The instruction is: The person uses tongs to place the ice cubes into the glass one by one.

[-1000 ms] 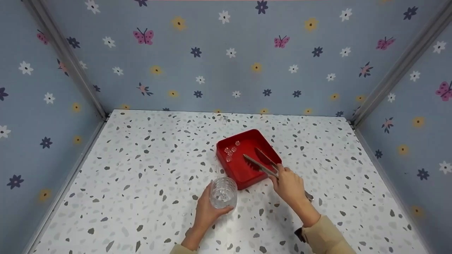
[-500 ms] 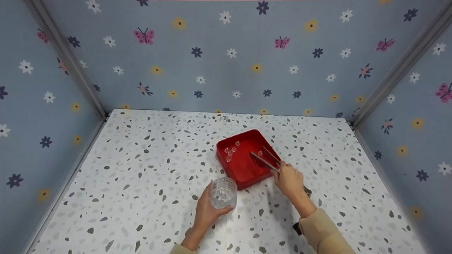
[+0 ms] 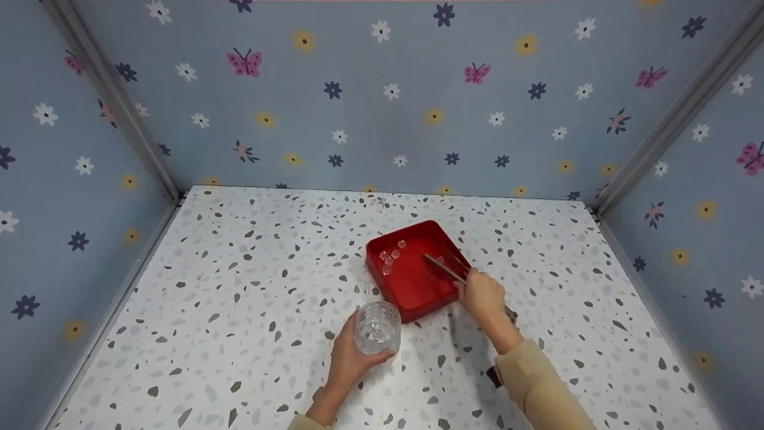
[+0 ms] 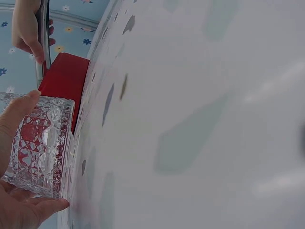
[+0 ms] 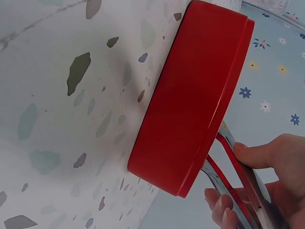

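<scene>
My left hand (image 3: 349,356) grips a clear patterned glass (image 3: 378,334) by its side, close to the near corner of a square red tray (image 3: 418,306). Around metal tongs (image 3: 444,268) curls my right hand (image 3: 484,298), at the tray's right edge. The tong arms stand apart inside the tray, with one small clear cube (image 3: 440,260) between them. Whether they touch it, I cannot tell. Several more clear cubes (image 3: 388,261) lie in the tray's left part. In the right wrist view, the tray wall (image 5: 190,95) hides the tips of the tongs (image 5: 245,183).
The white speckled tabletop (image 3: 250,286) spreads around the tray. Blue flowered panels (image 3: 358,101) stand at the back and both sides, with grey metal strips (image 3: 668,113) at the corners.
The right hand and tongs have turned and shifted slightly left. The tong arms have come closer together. The single cube, out of sight one second ago, shows between them. The left hand and glass stay put.
</scene>
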`<state>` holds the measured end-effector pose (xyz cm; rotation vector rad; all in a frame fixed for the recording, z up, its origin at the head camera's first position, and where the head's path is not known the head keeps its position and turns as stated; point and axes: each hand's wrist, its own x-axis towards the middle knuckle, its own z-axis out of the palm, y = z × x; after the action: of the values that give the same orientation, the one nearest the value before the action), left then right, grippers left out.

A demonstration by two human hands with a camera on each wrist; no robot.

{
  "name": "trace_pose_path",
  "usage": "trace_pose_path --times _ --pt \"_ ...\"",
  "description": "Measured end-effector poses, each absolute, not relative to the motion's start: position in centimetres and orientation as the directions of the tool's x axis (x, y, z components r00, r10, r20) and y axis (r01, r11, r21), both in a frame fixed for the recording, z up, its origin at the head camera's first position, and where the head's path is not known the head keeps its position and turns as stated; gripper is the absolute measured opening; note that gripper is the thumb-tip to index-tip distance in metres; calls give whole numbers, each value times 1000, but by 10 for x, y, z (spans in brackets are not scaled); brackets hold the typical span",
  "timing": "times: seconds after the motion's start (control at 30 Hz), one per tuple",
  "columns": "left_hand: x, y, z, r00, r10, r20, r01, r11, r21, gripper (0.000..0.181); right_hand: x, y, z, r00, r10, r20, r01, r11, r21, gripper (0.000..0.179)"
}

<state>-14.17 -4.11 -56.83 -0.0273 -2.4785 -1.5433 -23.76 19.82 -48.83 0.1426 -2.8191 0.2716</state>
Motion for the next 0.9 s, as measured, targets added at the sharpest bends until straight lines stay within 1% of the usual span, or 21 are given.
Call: trace_pose_path --times 0.4,0.73,0.9 --pt "-142 -40 -569 -975 -105 194 127 454 882 104 -250 194 -493 -962 -46 268 -97 978 -182 29" --pt "-141 -41 -567 -976 -98 196 135 440 888 103 -254 192 -498 -944 -55 326 -108 984 -145 24" --pt "-141 -41 -566 -976 -97 192 131 440 888 102 -256 192 -497 -957 -40 289 -87 984 -154 22"
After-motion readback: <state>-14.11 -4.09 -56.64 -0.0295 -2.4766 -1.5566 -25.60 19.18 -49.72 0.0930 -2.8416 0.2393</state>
